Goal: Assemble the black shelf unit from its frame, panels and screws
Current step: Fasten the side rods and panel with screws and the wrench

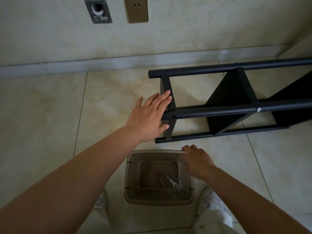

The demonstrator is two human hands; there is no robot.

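The black shelf unit [233,92] lies on its side on the tiled floor at the right, with round tubes and flat black panels between them. A silver screw head [258,109] shows on the near upper tube. My left hand [148,115] reaches out with straight fingers and touches the end panel [167,85] of the frame. My right hand [198,160] rests on the right rim of a translucent brown plastic box [135,174], fingers loosely bent. Inside the box lie a few long screws [172,180].
A tiled wall with a grey skirting board [101,62] runs along the back. A brass-coloured socket [136,10] and a metal plate with a hole [98,11] sit on the wall. My light trousers and white shoes [214,205] flank the box.
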